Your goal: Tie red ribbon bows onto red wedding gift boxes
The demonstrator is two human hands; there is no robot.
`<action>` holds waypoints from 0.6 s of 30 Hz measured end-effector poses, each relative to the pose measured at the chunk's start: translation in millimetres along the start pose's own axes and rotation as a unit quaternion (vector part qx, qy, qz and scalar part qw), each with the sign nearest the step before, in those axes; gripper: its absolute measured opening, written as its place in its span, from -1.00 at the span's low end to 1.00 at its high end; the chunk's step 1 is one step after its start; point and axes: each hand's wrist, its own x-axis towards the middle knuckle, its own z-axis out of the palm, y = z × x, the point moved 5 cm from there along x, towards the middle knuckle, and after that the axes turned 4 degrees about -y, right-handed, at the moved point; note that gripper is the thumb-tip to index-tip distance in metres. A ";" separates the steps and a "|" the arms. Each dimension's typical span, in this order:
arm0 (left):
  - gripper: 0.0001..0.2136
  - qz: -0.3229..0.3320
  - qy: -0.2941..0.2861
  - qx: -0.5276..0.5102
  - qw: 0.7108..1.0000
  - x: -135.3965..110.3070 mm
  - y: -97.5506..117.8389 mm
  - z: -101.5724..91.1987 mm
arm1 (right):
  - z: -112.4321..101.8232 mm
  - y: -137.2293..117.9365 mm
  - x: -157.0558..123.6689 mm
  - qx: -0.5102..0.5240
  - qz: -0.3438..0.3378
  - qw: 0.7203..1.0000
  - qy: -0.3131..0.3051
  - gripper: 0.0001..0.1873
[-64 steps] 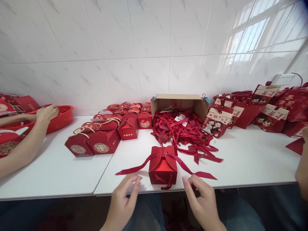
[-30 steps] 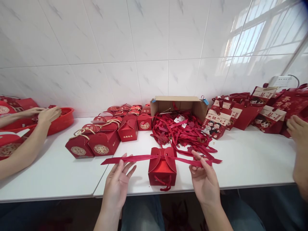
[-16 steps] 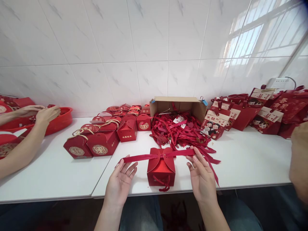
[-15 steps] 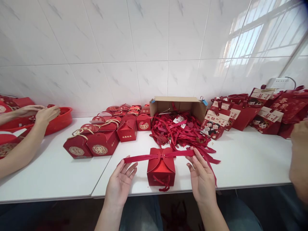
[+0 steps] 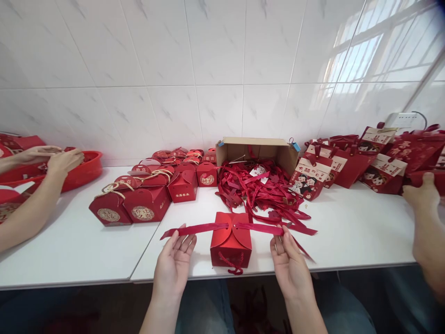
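A small red gift box stands upright at the table's front edge, its curved top flaps folded together. Through holes in those flaps runs a red ribbon, drawn out to both sides. My left hand pinches the ribbon's left part between thumb and finger, with the tail sticking out beyond. On the other side my right hand pinches the right part, its tail hanging past the fingers. A twisted red cord loops on the box's front. Neither hand touches the box.
Behind the box, a cardboard carton lies on its side, red ribbons spilling out. Finished-looking red boxes stand left; red gift bags stand right. Co-workers' hands are at a red basin far left and at far right.
Both hands have slid slightly along the ribbon, and more of its left tail now shows beyond my left fingers. At far right, another person's hand now holds something red.
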 end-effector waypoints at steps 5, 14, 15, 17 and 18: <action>-0.86 0.034 -0.046 -0.015 0.998 -1.0 21.5 19.5 | 18.3 -14.6 2.0 -0.045 -0.062 0.997 -0.033 -0.71; -0.88 0.177 -0.227 0.089 0.954 -11.9 73.2 80.1 | 88.9 -60.4 -0.5 -0.117 -0.210 0.963 -0.120 -0.48; -0.87 0.189 -0.246 0.101 0.945 -14.3 76.7 88.0 | 98.8 -62.4 -1.6 -0.120 -0.202 0.962 -0.140 -0.45; -0.86 0.202 -0.278 0.123 0.931 -19.5 81.4 102.8 | 119.2 -63.5 -4.4 -0.130 -0.174 0.959 -0.182 -0.41; -0.85 0.201 -0.295 0.135 0.924 -22.2 82.1 109.8 | 129.3 -62.8 -6.1 -0.137 -0.153 0.957 -0.204 -0.42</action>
